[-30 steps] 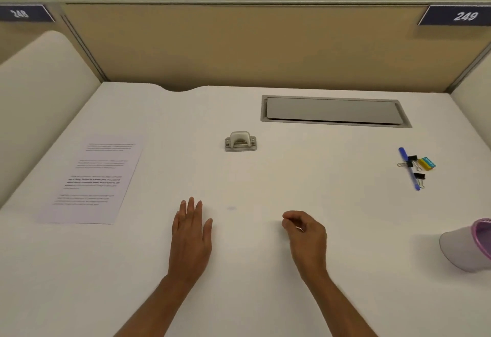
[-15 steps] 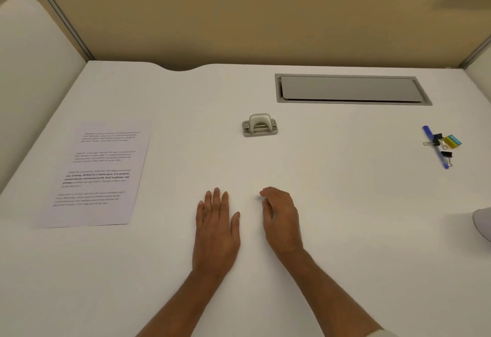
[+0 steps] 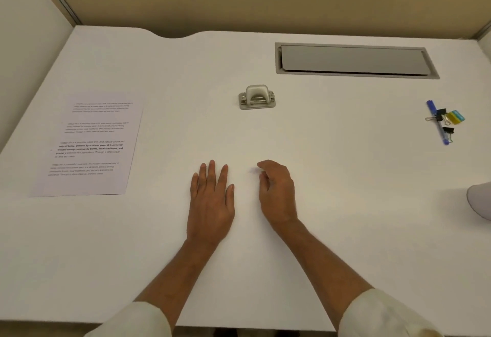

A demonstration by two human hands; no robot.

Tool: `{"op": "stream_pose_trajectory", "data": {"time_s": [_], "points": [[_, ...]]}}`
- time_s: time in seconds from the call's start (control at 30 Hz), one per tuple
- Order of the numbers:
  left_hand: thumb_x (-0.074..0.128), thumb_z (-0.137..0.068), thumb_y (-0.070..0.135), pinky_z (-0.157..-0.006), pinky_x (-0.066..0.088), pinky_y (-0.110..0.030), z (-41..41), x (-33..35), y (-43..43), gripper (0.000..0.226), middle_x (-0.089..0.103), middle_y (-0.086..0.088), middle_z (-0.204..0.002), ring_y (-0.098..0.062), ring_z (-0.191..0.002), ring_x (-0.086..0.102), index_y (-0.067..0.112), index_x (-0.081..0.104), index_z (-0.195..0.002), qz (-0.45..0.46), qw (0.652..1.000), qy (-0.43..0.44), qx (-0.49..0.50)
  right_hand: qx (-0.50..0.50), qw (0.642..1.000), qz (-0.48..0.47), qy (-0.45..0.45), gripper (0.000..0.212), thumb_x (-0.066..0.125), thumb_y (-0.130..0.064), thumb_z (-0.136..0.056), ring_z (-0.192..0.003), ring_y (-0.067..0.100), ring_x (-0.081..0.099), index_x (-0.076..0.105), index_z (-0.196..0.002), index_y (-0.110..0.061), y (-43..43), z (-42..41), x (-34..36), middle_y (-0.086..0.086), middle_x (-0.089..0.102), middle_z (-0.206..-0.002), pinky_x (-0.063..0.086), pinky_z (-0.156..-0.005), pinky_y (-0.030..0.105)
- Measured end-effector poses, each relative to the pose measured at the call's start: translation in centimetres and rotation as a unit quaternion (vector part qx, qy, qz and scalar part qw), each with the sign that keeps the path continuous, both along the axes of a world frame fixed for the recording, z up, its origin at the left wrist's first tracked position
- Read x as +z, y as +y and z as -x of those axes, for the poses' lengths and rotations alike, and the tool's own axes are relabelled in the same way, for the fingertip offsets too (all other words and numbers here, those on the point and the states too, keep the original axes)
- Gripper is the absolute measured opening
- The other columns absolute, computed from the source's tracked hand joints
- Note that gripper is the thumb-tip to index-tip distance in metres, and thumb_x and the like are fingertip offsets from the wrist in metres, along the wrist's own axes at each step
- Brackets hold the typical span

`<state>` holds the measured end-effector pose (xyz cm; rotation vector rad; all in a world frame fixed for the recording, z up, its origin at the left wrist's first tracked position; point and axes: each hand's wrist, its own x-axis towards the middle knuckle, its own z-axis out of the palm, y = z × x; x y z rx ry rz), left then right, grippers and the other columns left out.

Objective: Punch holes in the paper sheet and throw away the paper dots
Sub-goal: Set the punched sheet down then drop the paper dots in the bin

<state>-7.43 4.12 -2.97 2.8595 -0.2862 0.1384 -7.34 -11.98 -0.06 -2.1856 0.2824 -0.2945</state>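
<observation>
A printed paper sheet (image 3: pixel 90 145) lies flat at the left of the white desk (image 3: pixel 345 204). A small grey hole punch (image 3: pixel 257 97) stands in the middle, beyond both hands. My left hand (image 3: pixel 211 198) rests palm down on the desk with its fingers stretched out and holds nothing. My right hand (image 3: pixel 277 193) sits just to its right, fingers loosely curled with the tips on the desk, and nothing shows in it. A faint pale speck (image 3: pixel 252 169) lies by the right fingertips; I cannot tell what it is.
A grey cable hatch (image 3: pixel 356 60) is set into the desk at the back right. A blue pen with binder clips (image 3: pixel 442 124) lies at the far right. Part of a white container (image 3: pixel 479 201) pokes in at the right edge. Partition walls enclose the desk.
My right hand has slid left to sit close beside the left hand, and its pinched fingers have loosened. The view has tilted down; the container has mostly left the frame.
</observation>
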Motion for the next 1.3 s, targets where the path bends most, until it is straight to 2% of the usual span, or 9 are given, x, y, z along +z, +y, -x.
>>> {"op": "stream_pose_trajectory", "data": {"time_s": [0.07, 0.13, 0.27, 0.47, 0.6, 0.77, 0.87, 0.97, 1.3], "points": [[0.030, -0.107, 0.034, -0.124, 0.018, -0.048, 0.0, 0.0, 0.0, 0.051, 0.027, -0.014, -0.163, -0.029, -0.154, 0.017, 0.017, 0.034, -0.155, -0.005, 1.000, -0.006, -0.003, 0.024, 1.000, -0.002, -0.001, 0.026, 0.055, 0.001, -0.096, -0.113, 0.016, 0.059, 0.068, -0.115, -0.009, 0.4, -0.6, 0.0, 0.001, 0.068, -0.116, 0.035, -0.099, 0.005], [0.030, -0.107, 0.034, -0.124, 0.018, -0.048, 0.0, -0.1, 0.1, 0.051, 0.027, -0.014, -0.163, -0.029, -0.154, 0.017, 0.017, 0.034, -0.155, -0.007, 1.000, -0.008, -0.003, 0.043, 0.999, -0.011, -0.008, 0.026, 0.054, 0.001, -0.096, -0.112, 0.017, 0.061, 0.069, -0.115, -0.009, 0.5, -0.9, 0.1, 0.002, 0.069, -0.117, 0.041, -0.101, 0.014], [0.029, -0.107, 0.034, -0.124, 0.017, -0.048, 0.0, 0.0, 0.0, 0.051, 0.027, -0.013, -0.164, -0.028, -0.154, 0.017, 0.018, 0.034, -0.155, -0.005, 1.000, -0.007, 0.000, -0.019, 0.999, -0.037, -0.034, 0.024, 0.056, 0.000, -0.095, -0.114, 0.019, 0.060, 0.069, -0.114, -0.009, -0.5, -0.4, 0.0, 0.001, 0.068, -0.116, 0.047, -0.103, 0.030], [0.031, -0.107, 0.034, -0.124, 0.019, -0.048, 0.0, -0.1, 0.0, 0.051, 0.027, -0.014, -0.163, -0.029, -0.154, 0.018, 0.017, 0.035, -0.155, -0.001, 1.000, -0.013, -0.001, 0.047, 0.997, 0.046, -0.031, 0.025, 0.063, -0.015, -0.096, -0.122, 0.020, 0.054, 0.069, -0.119, -0.007, 0.5, -0.3, -1.0, 0.006, 0.065, -0.124, 0.041, -0.107, 0.025], [0.031, -0.107, 0.035, -0.124, 0.018, -0.048, 0.0, -0.3, 0.0, 0.052, 0.026, -0.013, -0.164, -0.028, -0.155, 0.016, 0.018, 0.033, -0.155, 0.000, 1.000, -0.011, -0.003, 0.081, 0.986, 0.136, -0.046, 0.022, 0.063, -0.014, -0.095, -0.118, 0.026, 0.058, 0.071, -0.114, -0.005, 1.3, -0.8, -1.2, 0.010, 0.066, -0.121, 0.050, -0.092, 0.030], [0.029, -0.106, 0.036, -0.124, 0.019, -0.048, 0.0, -0.3, 0.0, 0.052, 0.026, -0.012, -0.164, -0.027, -0.155, 0.016, 0.019, 0.033, -0.156, 0.008, 1.000, -0.006, 0.000, 0.089, 0.987, 0.130, -0.041, 0.019, 0.057, -0.002, -0.095, -0.105, 0.028, 0.064, 0.064, -0.112, 0.002, 1.7, -0.9, -0.5, 0.014, 0.065, -0.115, 0.059, -0.080, 0.042], [0.028, -0.106, 0.037, -0.125, 0.018, -0.048, 0.0, -0.3, 0.0, 0.053, 0.025, -0.011, -0.165, -0.026, -0.155, 0.015, 0.019, 0.033, -0.156, 0.011, 1.000, -0.001, 0.001, 0.129, 0.973, 0.182, -0.052, 0.022, 0.062, 0.014, -0.081, -0.095, 0.028, 0.061, 0.065, -0.098, 0.002, 1.7, -1.2, -0.7, 0.012, 0.064, -0.101, 0.059, -0.067, 0.041], [0.026, -0.106, 0.038, -0.125, 0.017, -0.047, 0.0, -0.3, 0.0, 0.053, 0.024, -0.010, -0.165, -0.026, -0.155, 0.014, 0.020, 0.032, -0.156, 0.007, 1.000, 0.001, 0.001, 0.128, 0.968, 0.208, -0.054, 0.028, 0.070, 0.018, -0.070, -0.089, 0.024, 0.062, 0.068, -0.090, -0.002, 1.7, -1.5, -1.1, 0.007, 0.065, -0.092, 0.058, -0.057, 0.036], [0.029, -0.106, 0.037, -0.125, 0.018, -0.046, 0.0, -0.3, 0.0, 0.053, 0.024, -0.010, -0.165, -0.024, -0.155, 0.013, 0.020, 0.032, -0.156, 0.010, 1.000, -0.003, 0.001, 0.150, 0.952, 0.260, -0.053, 0.028, 0.073, 0.016, -0.063, -0.078, 0.024, 0.058, 0.069, -0.082, -0.004, 1.2, -2.5, -1.7, 0.006, 0.065, -0.082, 0.053, -0.049, 0.036]]}}
